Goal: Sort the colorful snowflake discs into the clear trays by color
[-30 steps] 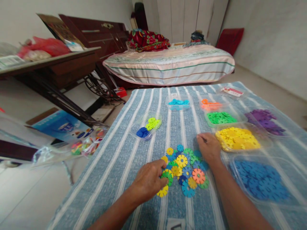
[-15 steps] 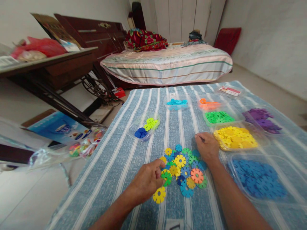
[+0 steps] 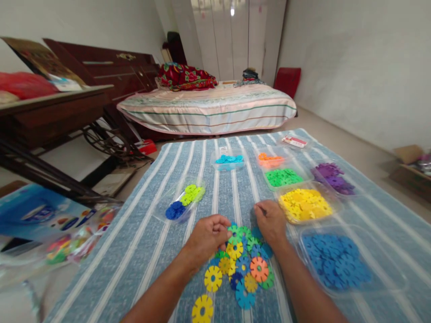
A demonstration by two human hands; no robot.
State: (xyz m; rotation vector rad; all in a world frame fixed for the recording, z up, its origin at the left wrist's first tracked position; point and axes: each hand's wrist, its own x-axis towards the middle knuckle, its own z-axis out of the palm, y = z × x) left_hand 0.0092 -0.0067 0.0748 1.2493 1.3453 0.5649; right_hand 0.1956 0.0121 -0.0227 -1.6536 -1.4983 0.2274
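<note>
My left hand (image 3: 209, 235) is closed in a pinch on a green notched plastic disc (image 3: 234, 233), held at the left upper part of a loose pile. In the pile lie yellow, blue, green and orange discs, among them an orange disc (image 3: 259, 269) and a light blue disc (image 3: 244, 294). Two yellow discs lie to its left, the nearer yellow disc (image 3: 202, 309) by itself. My right hand (image 3: 272, 223) rests at the pile's right upper edge, fingers curled and thumb against them. Whether anything is inside those fingers is hidden.
Clear tubs of sorted discs stand on the striped cloth (image 3: 134, 269): blue discs (image 3: 336, 260), yellow discs (image 3: 305, 204), green, purple and orange at right, light blue discs (image 3: 229, 160) at the back. At left, one tub holds dark blue discs (image 3: 175, 210) and lime discs (image 3: 192, 194).
My left hand has lifted the green disc and carried it up and rightward, uncovering a yellow disc. My right hand stays in about the same place by the pile. The camera view has shifted.
</note>
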